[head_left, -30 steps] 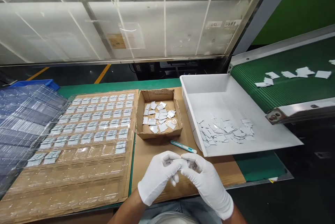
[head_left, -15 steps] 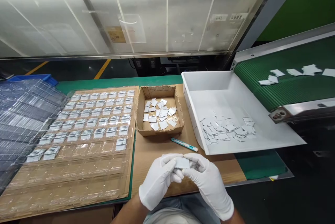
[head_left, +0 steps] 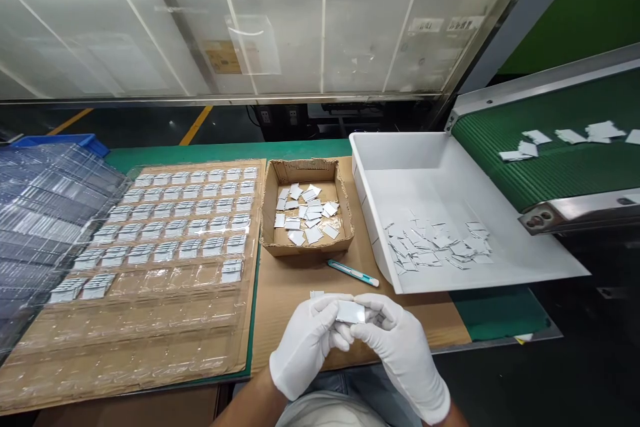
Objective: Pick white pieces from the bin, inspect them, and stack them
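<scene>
Between my two white-gloved hands is a small flat white rectangular piece [head_left: 351, 312], held above the cardboard near the table's front edge. My left hand [head_left: 307, 340] pinches its left end, and my right hand [head_left: 400, 347] grips its right end with thumb and fingers. Another white piece [head_left: 317, 294] peeks out just beyond my left fingers, mostly hidden by the glove. A teal utility knife [head_left: 353, 273] lies on the cardboard ahead of my hands. Beyond it, a cardboard box [head_left: 307, 248] contains several similar pieces.
At left, a clear plastic tray [head_left: 165, 320] bears rows of stacked white pieces, beside piled empty trays [head_left: 45, 207]. A white bin [head_left: 370, 214] at right has many loose pieces in it. The green conveyor belt [head_left: 560, 167] above it carries several more.
The white piece has tilted slightly in my fingers and now catches the light. Both hands keep their grip. The view has shifted a little.
</scene>
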